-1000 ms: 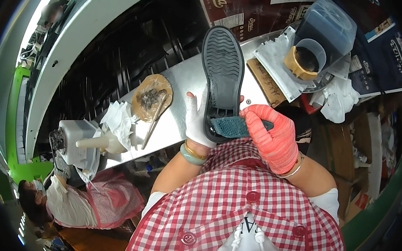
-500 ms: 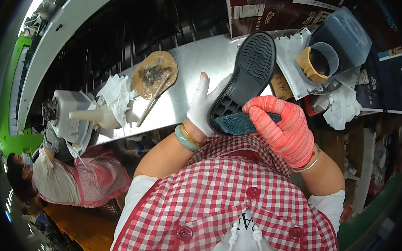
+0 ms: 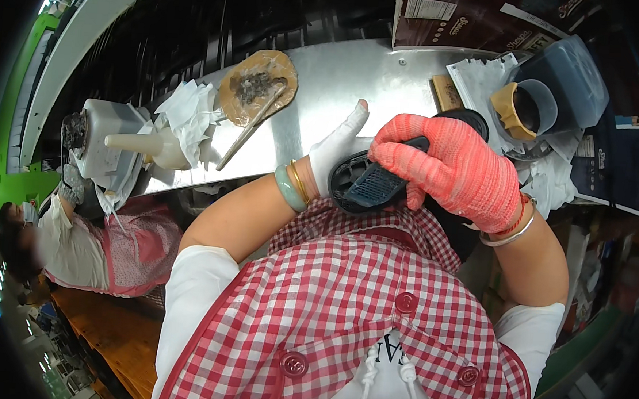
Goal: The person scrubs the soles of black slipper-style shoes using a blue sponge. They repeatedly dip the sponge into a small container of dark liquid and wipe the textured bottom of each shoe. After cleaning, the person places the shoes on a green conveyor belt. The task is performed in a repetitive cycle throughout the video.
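Observation:
A black shoe sole [image 3: 343, 177] lies tilted just in front of my apron, its open-celled heel toward me. My left hand [image 3: 337, 146], in a white glove, grips its left edge with the thumb raised and the other fingers hidden behind it. In a coral-red knitted glove, my right hand [image 3: 457, 168] pinches a dark teal strip with a fine textured face [image 3: 376, 185]. The strip rests against the heel cells. My right hand covers the middle of the sole; its toe end shows beyond the knuckles.
On the metal bench [image 3: 342, 73] lie an amber disc with grey residue [image 3: 278, 65], a thin stick [image 3: 244, 136] and white tissues [image 3: 186, 111]. A nozzled bottle [image 3: 158, 148] is at left, a clear cup [image 3: 543, 111] at right. A co-worker [image 3: 75, 247] stands far left.
The sole has tipped from nearly upright to flatter, its toe swinging right and toward me. My right hand has moved up over its middle, still pinching the teal strip; my left hand keeps its grip.

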### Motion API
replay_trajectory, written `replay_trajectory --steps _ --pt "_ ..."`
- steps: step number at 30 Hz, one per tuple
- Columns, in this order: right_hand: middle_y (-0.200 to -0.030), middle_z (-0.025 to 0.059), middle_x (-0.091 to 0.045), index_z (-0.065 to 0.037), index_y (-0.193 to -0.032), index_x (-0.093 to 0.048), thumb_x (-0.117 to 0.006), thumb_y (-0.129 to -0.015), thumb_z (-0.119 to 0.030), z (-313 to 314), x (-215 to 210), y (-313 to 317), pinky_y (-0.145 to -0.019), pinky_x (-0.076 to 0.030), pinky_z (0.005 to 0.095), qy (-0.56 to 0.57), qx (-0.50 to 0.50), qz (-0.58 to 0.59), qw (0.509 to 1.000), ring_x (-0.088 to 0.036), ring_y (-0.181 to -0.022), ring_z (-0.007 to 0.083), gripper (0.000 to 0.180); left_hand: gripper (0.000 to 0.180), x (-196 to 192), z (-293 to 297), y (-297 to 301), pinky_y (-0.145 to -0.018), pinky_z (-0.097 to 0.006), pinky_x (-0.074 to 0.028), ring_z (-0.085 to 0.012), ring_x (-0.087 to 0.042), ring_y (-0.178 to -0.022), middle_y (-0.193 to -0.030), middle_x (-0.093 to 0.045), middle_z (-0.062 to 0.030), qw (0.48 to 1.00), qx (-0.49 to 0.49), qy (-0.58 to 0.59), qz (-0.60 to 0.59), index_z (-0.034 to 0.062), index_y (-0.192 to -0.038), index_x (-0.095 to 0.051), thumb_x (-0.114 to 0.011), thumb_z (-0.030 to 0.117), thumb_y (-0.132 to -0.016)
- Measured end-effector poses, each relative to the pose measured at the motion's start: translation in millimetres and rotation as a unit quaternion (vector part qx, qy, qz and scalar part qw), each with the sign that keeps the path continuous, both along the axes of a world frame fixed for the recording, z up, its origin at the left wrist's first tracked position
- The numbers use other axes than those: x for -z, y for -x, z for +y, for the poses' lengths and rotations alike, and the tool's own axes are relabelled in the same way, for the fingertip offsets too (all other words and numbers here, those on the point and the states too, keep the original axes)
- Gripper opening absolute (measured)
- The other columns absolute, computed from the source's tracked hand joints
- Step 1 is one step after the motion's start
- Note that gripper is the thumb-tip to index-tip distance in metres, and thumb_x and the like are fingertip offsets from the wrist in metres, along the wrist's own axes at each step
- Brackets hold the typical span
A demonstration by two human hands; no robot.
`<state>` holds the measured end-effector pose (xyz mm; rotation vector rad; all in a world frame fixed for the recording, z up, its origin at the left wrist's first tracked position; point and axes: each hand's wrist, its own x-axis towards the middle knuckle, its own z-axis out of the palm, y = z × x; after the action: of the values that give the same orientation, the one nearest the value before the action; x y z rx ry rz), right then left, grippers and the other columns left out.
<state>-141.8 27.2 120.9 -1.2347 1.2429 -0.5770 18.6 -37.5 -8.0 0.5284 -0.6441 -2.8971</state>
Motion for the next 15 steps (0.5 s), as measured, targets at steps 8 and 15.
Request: replay_trajectory --steps 8,15 --pt "-0.074 0.0046 -0.060 -0.003 -0.092 -0.064 -0.062 -0.082 -0.022 -18 -3 -16 -0.048 -0.043 0.0224 0.004 -0.046 0.033 0.998 -0.052 -0.048 0.0097 0.022 0.087 14 -12 -4 -0.091 -0.035 -0.048 -0.0257 -0.058 -0.105 -0.119 -0.055 -0.0182 0.999 0.034 0.034 0.000 0.0027 -0.129 -0.043 -0.020 0.073 -0.083" --pt "-0.074 0.0053 -0.062 -0.004 -0.094 -0.066 -0.063 -0.081 -0.020 -14 9 4 -0.052 -0.046 0.0233 0.000 -0.042 -0.003 0.999 -0.055 -0.057 0.0103 0.021 0.093 23 -25 -8 -0.092 -0.039 -0.046 -0.0291 -0.053 -0.112 -0.127 -0.047 -0.0225 0.995 0.090 0.033 -0.016 0.0000 -0.133 -0.036 -0.026 0.075 -0.080"
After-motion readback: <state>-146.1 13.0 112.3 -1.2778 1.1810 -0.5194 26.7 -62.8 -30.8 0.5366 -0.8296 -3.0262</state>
